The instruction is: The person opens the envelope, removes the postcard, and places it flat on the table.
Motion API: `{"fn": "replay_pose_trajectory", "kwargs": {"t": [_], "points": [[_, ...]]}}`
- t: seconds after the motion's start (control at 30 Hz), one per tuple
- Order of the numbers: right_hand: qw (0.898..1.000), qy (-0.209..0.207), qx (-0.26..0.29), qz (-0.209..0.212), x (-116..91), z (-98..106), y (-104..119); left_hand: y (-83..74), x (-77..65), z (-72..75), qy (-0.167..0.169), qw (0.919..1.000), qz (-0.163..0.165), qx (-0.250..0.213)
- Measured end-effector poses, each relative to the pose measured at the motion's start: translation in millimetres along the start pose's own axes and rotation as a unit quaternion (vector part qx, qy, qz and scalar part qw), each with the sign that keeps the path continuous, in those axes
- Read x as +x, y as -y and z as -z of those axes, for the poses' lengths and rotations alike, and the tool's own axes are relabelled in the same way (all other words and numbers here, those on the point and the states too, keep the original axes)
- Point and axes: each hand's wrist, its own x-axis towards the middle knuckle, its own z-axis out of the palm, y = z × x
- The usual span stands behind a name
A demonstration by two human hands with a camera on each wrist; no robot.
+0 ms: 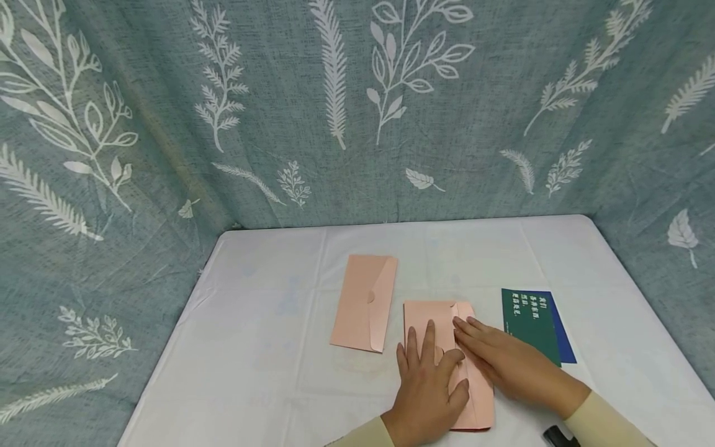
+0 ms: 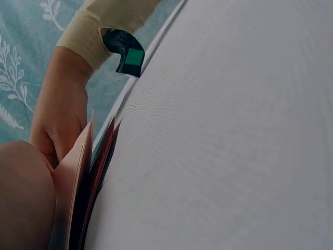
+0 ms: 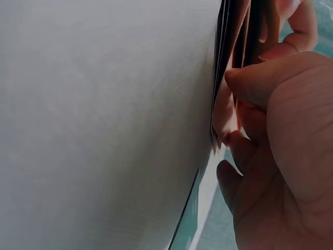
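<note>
Fingers (image 1: 412, 346) of the left hand (image 1: 426, 391) lie spread on the near pink envelope (image 1: 427, 314); fingers of the right hand (image 1: 514, 363), pressed together, touch its flap (image 1: 465, 310)

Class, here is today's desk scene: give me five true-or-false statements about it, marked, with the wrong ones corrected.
1. The left hand and right hand both touch the nearer envelope. True.
2. The farther envelope lies to the right of the green card in the head view. False: it lies to the left.
3. The green card partly covers a blue card. True.
4. The table's cloth is black. False: it is white.
5. The green card bears white lettering. True.
</note>
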Motion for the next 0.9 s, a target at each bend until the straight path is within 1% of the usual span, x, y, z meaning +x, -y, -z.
{"fn": "replay_pose_trajectory", "kwargs": {"t": [0.1, 0.23, 0.43, 0.67, 0.9], "points": [[1.000, 0.007, 0.009, 0.008, 1.4, -0.1, -0.7, -0.7, -0.7, 0.6, 0.004, 1.0000, 0.002, -0.001], [1.000, 0.017, 0.002, 0.018, 2.0, -0.9, -3.2, -1.4, -0.8, 1.2, 0.007, 1.0000, 0.002, 0.001], [0.999, 0.037, 0.006, 0.011, 3.7, -1.4, -4.2, -2.0, -1.5, 2.3, 0.006, 0.9999, 0.002, 0.008], [0.999, 0.037, -0.018, 0.028, 5.6, -1.8, -4.4, -2.1, -1.7, 2.2, 0.008, 0.9999, 0.004, 0.007], [0.999, 0.038, -0.017, 0.018, 5.6, -2.2, -4.1, -2.4, -0.6, 2.8, 0.014, 0.9999, 0.007, 0.001]]}}
